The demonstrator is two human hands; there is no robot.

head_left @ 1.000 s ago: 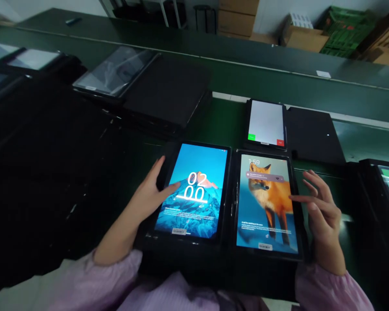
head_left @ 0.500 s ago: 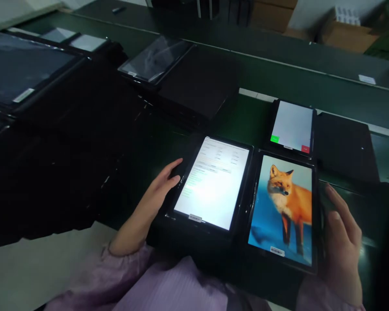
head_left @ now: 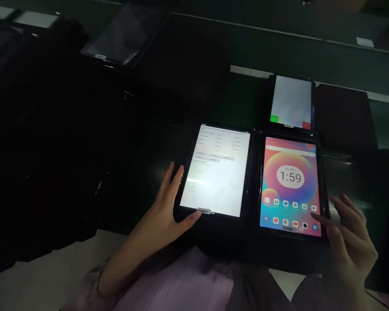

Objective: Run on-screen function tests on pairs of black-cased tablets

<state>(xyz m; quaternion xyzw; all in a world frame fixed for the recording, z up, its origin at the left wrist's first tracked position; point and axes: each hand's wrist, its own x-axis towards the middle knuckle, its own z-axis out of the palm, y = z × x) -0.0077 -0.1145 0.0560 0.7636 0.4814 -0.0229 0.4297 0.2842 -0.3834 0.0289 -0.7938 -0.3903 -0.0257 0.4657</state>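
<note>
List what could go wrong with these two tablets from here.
The right hand is close to the home-screen tablet's app icons, so a stray touch might open an app. The left hand lies beside the text-list tablet's white sticker and might rub it loose. The tablets sit close, so shifting one could knock the other.

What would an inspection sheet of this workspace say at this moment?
Surface: dark green workbench.
Job's things: list tablet, showing a text list; home-screen tablet, clock reading 1:59; white-screen tablet, behind it, with green and red buttons.
Clutter: black flat case; farther tablet.
Grippers: left hand at the list tablet's lower left edge; right hand by the home-screen tablet's lower right corner.
Cables: nothing seen.
Surroundings: pale floor.
</note>
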